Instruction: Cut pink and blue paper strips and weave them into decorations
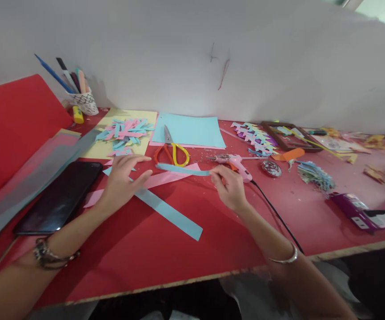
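Between finger and thumb, my right hand pinches one end of a narrow blue paper strip, which stretches left above the table. My left hand is open near the strip's free end, thumb and fingers apart with nothing between them. Below lie a wider blue paper strip, slanting toward the table's front, and a pink paper strip that it crosses. Scissors with red and yellow handles rest just behind the narrow strip. A pink glue gun lies behind my right hand.
Left of my left hand is a black phone. Paper cuttings are heaped on a yellow sheet, beside blue sheets. A pen cup stands back left. A purple power box is at right; the glue gun's cord runs to the front edge.
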The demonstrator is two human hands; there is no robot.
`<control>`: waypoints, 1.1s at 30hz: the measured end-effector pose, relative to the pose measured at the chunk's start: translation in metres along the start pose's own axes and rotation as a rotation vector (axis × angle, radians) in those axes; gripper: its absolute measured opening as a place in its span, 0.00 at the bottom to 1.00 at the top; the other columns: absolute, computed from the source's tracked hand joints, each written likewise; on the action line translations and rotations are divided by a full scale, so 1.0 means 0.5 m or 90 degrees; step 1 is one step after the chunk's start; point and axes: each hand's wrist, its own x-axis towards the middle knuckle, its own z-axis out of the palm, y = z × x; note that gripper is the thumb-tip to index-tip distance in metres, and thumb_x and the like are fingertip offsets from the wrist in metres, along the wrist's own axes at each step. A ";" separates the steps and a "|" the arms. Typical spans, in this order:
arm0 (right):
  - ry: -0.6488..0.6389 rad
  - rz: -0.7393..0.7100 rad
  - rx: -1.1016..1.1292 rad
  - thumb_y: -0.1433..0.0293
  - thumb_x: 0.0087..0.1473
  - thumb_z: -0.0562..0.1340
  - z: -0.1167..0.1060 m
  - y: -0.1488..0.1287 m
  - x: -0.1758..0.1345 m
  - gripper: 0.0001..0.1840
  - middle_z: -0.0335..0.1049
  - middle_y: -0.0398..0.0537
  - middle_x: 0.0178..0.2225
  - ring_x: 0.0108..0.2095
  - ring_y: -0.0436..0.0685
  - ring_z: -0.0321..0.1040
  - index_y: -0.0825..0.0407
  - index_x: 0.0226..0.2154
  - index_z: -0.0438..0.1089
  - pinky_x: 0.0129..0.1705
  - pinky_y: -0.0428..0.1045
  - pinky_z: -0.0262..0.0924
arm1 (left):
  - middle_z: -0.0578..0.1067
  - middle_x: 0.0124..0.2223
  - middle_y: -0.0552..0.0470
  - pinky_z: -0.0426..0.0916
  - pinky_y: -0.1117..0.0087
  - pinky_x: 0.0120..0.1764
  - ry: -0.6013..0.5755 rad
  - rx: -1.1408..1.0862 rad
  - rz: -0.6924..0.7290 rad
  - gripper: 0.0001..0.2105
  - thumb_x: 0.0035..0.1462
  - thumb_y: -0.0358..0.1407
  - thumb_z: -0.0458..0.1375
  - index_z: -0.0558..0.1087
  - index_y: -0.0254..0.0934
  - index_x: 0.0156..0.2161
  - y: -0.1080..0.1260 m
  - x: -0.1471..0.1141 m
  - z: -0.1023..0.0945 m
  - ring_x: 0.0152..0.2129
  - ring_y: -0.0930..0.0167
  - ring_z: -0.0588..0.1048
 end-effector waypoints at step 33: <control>-0.225 -0.005 0.121 0.72 0.53 0.51 0.032 -0.022 -0.011 0.10 0.65 0.43 0.22 0.22 0.47 0.59 0.53 0.23 0.63 0.25 0.42 0.54 | 0.75 0.37 0.44 0.65 0.69 0.33 -0.122 0.313 -0.436 0.16 0.53 0.39 0.41 0.69 0.34 0.36 -0.066 -0.109 -0.199 0.35 0.63 0.73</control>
